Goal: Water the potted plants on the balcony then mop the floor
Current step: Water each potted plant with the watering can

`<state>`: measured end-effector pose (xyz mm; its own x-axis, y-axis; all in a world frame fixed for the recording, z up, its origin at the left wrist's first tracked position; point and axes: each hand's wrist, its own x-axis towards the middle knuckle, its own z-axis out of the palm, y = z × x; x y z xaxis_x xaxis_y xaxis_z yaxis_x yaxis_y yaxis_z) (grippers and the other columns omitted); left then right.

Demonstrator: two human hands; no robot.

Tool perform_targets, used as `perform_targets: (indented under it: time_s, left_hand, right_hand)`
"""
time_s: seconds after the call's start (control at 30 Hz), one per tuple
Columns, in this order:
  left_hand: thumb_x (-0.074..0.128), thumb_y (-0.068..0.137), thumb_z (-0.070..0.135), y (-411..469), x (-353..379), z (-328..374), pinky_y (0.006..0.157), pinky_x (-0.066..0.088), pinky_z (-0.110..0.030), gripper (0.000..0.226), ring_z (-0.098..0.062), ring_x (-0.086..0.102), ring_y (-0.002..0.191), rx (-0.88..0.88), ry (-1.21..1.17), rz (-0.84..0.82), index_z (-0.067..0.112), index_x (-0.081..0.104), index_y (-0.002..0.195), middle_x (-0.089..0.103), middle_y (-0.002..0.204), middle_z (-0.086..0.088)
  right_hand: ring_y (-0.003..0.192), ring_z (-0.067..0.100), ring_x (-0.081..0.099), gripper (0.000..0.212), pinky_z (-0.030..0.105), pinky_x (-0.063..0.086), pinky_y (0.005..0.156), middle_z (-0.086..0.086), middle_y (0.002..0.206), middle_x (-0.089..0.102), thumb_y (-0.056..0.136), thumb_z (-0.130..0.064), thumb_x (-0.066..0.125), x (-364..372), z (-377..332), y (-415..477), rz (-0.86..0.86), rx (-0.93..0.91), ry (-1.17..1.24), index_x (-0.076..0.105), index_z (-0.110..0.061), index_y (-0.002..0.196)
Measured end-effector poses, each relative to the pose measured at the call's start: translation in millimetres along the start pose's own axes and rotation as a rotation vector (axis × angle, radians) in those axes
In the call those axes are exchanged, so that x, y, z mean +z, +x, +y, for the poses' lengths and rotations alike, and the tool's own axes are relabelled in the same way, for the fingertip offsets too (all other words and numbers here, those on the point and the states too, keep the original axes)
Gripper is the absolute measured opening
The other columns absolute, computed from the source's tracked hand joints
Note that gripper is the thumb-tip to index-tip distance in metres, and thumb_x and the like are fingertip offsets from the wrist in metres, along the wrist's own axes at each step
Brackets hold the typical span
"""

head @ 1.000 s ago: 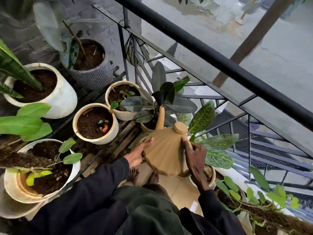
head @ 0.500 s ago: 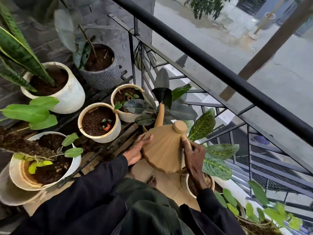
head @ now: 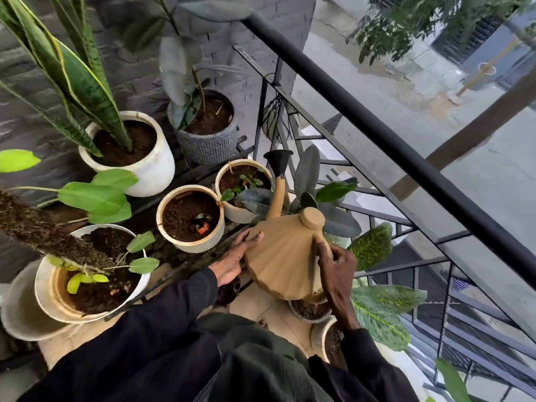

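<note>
I hold a tan faceted watering can [head: 282, 258] with both hands over the pots. My right hand [head: 336, 268] grips its handle on the right side. My left hand [head: 236, 261] is pressed flat against its left side. The spout's black rose [head: 278, 161] points up and away, over a small cream pot [head: 240, 185] with a seedling. Another cream pot [head: 190, 219] with dark soil stands just left of the can. A white pot with a snake plant [head: 127, 152] and a grey ribbed pot [head: 206, 132] stand behind.
A black railing [head: 377, 134] runs diagonally on the right, with a street far below. A large white pot [head: 87, 274] with a mossy pole stands at lower left. Variegated leafy plants [head: 377, 309] and small pots crowd the tiled floor [head: 261, 311] by my right arm.
The view has tilted and shifted, bringing the snake plant and wall more into sight. The can stays in both hands, its spout lifted slightly toward the back pots.
</note>
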<state>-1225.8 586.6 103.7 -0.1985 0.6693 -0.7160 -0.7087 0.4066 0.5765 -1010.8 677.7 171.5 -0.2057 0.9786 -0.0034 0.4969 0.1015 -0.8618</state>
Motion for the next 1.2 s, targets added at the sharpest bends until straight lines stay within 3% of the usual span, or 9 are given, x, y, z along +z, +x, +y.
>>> perform_targets:
  time_s: [0.13, 0.27, 0.43, 0.57, 0.73, 0.8, 0.9, 1.07, 1.2]
  left_hand:
    - [0.096, 0.052, 0.050, 4.1, -25.6, 18.4, 0.114, 0.042, -0.048, 0.092, -0.020, 0.060, 0.126, -0.048, -0.023, -0.034, 0.033, 0.059, 0.135, 0.069, 0.131, 0.002]
    - [0.098, 0.049, 0.053, 15.3, -47.0, 34.5, 0.111, 0.045, -0.053, 0.109, -0.024, 0.059, 0.128, -0.108, -0.073, -0.033, 0.032, 0.052, 0.145, 0.065, 0.137, -0.001]
    - [0.078, 0.081, 0.055, 15.0, -60.7, 55.4, 0.107, 0.048, -0.051, 0.062, -0.025, 0.060, 0.128, -0.194, -0.076, -0.072, 0.029, 0.063, 0.135, 0.068, 0.134, -0.003]
    - [0.077, 0.076, 0.064, 17.2, -67.0, 61.3, 0.108, 0.047, -0.052, 0.069, -0.030, 0.061, 0.125, -0.264, -0.100, -0.050, 0.021, 0.068, 0.129, 0.070, 0.129, -0.009]
    - [0.089, 0.054, 0.071, 26.7, -72.7, 64.6, 0.109, 0.046, -0.057, 0.093, -0.033, 0.063, 0.123, -0.336, -0.179, -0.013, 0.017, 0.071, 0.127, 0.071, 0.127, -0.012]
    - [0.089, 0.049, 0.074, 29.6, -73.7, 66.5, 0.109, 0.045, -0.057, 0.099, -0.034, 0.062, 0.124, -0.363, -0.200, 0.001, 0.017, 0.071, 0.127, 0.071, 0.128, -0.012]
    - [0.084, 0.052, 0.079, 26.5, -69.7, 74.5, 0.103, 0.048, -0.060, 0.093, -0.036, 0.063, 0.119, -0.371, -0.161, 0.024, 0.017, 0.073, 0.121, 0.072, 0.123, -0.014]
    - [0.080, 0.058, 0.078, 20.9, -64.9, 85.6, 0.093, 0.056, -0.054, 0.088, -0.036, 0.065, 0.112, -0.370, -0.165, 0.053, 0.016, 0.070, 0.120, 0.072, 0.117, -0.016]
    - [0.073, 0.067, 0.078, 19.8, -59.0, 92.8, 0.082, 0.059, -0.049, 0.084, -0.036, 0.064, 0.107, -0.376, -0.172, 0.080, 0.016, 0.066, 0.123, 0.070, 0.116, -0.016]
  right_hand:
    - [0.049, 0.008, 0.036, 0.069, 0.028, 0.031, 0.049, 0.019, 0.053, 0.054, 0.092, -0.056, 0.066, 22.9, -20.4, 25.8, -0.078, 0.012, -0.039, 0.057, 0.002, 0.057]
    - [0.049, 0.015, 0.030, 0.077, 0.030, 0.029, 0.052, 0.001, 0.050, 0.040, 0.089, -0.063, 0.065, 51.6, -40.6, 54.2, -0.129, 0.072, -0.099, 0.048, 0.004, 0.056]
    - [0.047, 0.013, 0.028, 0.058, 0.029, 0.026, 0.053, -0.003, 0.049, 0.036, 0.097, -0.043, 0.070, 82.7, -70.9, 84.5, -0.199, 0.020, -0.205, 0.044, -0.018, 0.053]
    - [0.046, 0.017, 0.032, 0.055, 0.031, 0.029, 0.052, 0.006, 0.051, 0.043, 0.098, -0.038, 0.069, 101.6, -93.4, 106.3, -0.269, 0.015, -0.302, 0.050, -0.009, 0.056]
    - [0.052, 0.026, 0.055, 0.065, 0.048, 0.058, 0.057, 0.025, 0.066, 0.068, 0.089, -0.049, 0.055, 123.7, -113.7, 133.0, -0.379, 0.032, -0.437, 0.064, 0.013, 0.073]
    - [0.057, 0.027, 0.057, 0.062, 0.054, 0.059, 0.062, 0.030, 0.077, 0.070, 0.093, -0.045, 0.057, 128.7, -119.7, 140.5, -0.417, 0.036, -0.455, 0.065, 0.015, 0.082]
    - [0.055, 0.023, 0.049, 0.066, 0.045, 0.049, 0.052, 0.035, 0.078, 0.069, 0.095, -0.044, 0.057, 131.5, -124.2, 148.3, -0.463, -0.002, -0.408, 0.063, 0.020, 0.082]
    - [0.052, 0.022, 0.047, 0.074, 0.039, 0.041, 0.052, 0.027, 0.062, 0.064, 0.082, -0.055, 0.050, 135.4, -129.8, 159.0, -0.516, -0.020, -0.379, 0.057, 0.017, 0.069]
    - [0.052, 0.023, 0.047, 0.048, 0.039, 0.041, 0.053, 0.015, 0.060, 0.059, 0.088, -0.049, 0.054, 138.6, -132.6, 166.1, -0.553, -0.044, -0.395, 0.061, -0.006, 0.067]
